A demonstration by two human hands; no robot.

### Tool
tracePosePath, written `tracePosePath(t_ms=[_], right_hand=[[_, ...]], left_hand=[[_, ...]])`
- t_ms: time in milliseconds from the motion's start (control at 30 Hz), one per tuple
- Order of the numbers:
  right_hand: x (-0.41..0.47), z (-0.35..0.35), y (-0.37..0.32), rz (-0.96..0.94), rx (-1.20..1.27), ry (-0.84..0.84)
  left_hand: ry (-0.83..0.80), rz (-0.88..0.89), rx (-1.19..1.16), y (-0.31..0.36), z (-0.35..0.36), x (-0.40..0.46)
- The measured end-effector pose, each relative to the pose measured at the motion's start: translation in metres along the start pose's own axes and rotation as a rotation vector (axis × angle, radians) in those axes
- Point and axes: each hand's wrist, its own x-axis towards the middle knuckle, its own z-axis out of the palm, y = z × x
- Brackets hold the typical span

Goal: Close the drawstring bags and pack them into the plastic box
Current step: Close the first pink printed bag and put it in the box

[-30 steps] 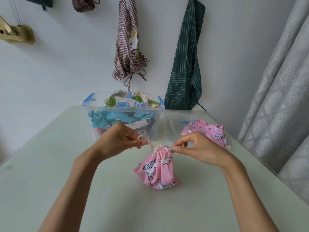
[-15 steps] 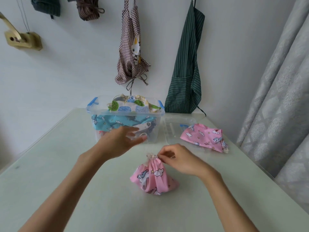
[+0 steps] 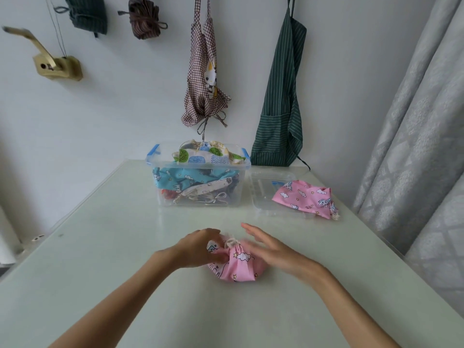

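**stitchy_k:** Both hands have dropped down around the pink drawstring bag (image 3: 238,263) since half a second ago. Back then the left hand (image 3: 200,249) was hovering up near the plastic box (image 3: 198,177) and the right hand (image 3: 271,249) was picking at the cinched neck. Now the left one grips the bag's left side with curled fingers, and the right sits against the other side with its fingers (image 3: 251,228) straight and close together, more cupping than pinching. The bag is on the surface (image 3: 100,247) right in front of the person, well short of the box.

**boxfan22:** So what goes wrong from here?

**stitchy_k:** My guess is the box. It's already heaped, with the leaf-print bag (image 3: 200,156) poking above the rim, so another one on top could slide off or stop the lid (image 3: 266,194) from closing later. Lifted by the body alone, the neck might also loosen if the cord isn't knotted.

**boxfan22:** Is it knotted?

**stitchy_k:** Can't tell. The cord loops at the top are small and there's motion blur on both hands. The left fingertips are tucked behind the fabric too. A second pink bag (image 3: 306,199) lies on the lid with its cord end at the right, and whether that one's pulled shut is hard to say.
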Motion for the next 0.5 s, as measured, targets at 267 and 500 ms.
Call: tracePosePath(t_ms=[267,500], right_hand=[[0.015,0.019,0.006,-0.093,-0.463,0.115],[0.069,-0.029,-0.073,-0.281,-0.330,0.242]], left_hand=[[0.042,0.018,-0.104,-0.006,-0.017,0.003],[0.361,0.159,-0.184,-0.003,-0.113,0.015]])
